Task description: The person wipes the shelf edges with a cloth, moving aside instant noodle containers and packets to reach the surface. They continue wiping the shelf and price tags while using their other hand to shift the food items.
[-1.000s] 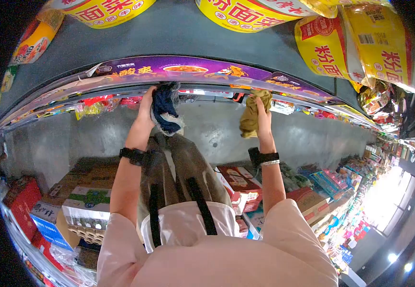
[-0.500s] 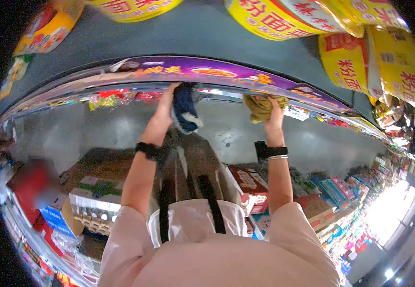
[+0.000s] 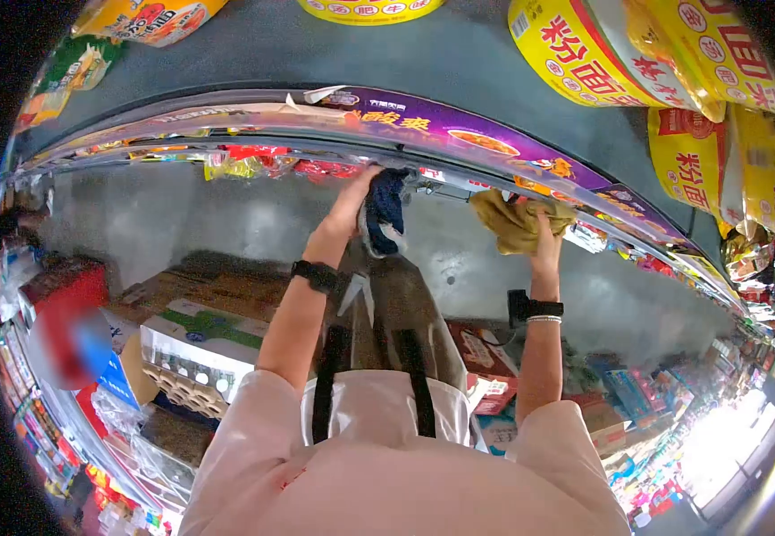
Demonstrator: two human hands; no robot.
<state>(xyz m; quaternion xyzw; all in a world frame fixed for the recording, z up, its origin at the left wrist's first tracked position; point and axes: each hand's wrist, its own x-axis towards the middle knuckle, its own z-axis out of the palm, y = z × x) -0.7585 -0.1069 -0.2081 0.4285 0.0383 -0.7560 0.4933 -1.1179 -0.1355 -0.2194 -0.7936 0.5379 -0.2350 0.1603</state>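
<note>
My left hand (image 3: 358, 201) is closed on a dark blue cloth (image 3: 385, 213) with a pale edge, just under the front lip of a shelf. The cloth hangs down beside the fingers, which are partly hidden behind it. My right hand (image 3: 544, 241) grips a bunched mustard-brown cloth (image 3: 505, 221) by its right part, close to the same shelf edge. Along that edge runs a purple label strip (image 3: 423, 123) with a picture of food. Both wrists wear black bands.
Yellow noodle packs (image 3: 575, 54) stand on the dark shelf top (image 3: 253, 54). Red and yellow packets (image 3: 316, 168) show on a lower level. Behind me, across the grey floor (image 3: 226, 201), are an open carton (image 3: 200, 344), a red box (image 3: 485, 362) and other stocked goods.
The shelf and its packs now sit further right in the view. Both hands appear a little lower and further right, each still holding its cloth; the mustard-brown one looks more spread out.
</note>
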